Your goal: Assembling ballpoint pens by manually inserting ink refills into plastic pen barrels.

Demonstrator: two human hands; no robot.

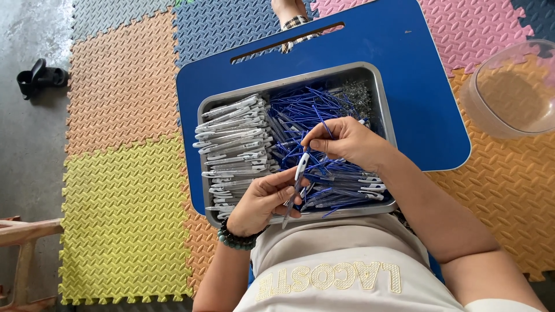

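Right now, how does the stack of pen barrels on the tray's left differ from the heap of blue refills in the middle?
The pen barrels are grey-white and thick; the blue refills are thin.
The barrels lie stacked in parallel; the refills lie crisscrossed.
Both sit in the metal tray.

A clear plastic bowl (511,89) sits on the foam mats (121,115) beyond the blue lap desk's (428,86) right edge; a black object (39,77) lies on the concrete floor (29,144).

Bare forearms, a green bead bracelet (236,239), a beige lettered shirt (347,266).
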